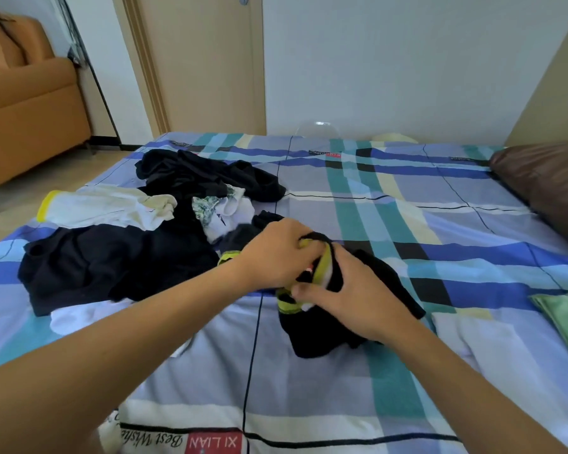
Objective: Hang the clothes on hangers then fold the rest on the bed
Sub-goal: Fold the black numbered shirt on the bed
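Note:
A small black garment with yellow-green trim (322, 332) lies bunched on the plaid bed (391, 371), in the middle of the view. My left hand (273, 253) grips its trimmed edge from the left. My right hand (358, 296) holds the same garment from the right, thumb on the trim. To the left lies a heap of clothes: a large black garment (112, 260), a white one with a yellow cuff (105, 208), a patterned white piece (220, 211) and more black cloth (204, 175) behind. No hanger is in view.
A folded green cloth (564, 316) sits at the bed's right edge. A brown pillow (551, 185) lies at the far right. An orange sofa (27, 103) stands at the far left, a closed door (204, 60) behind the bed.

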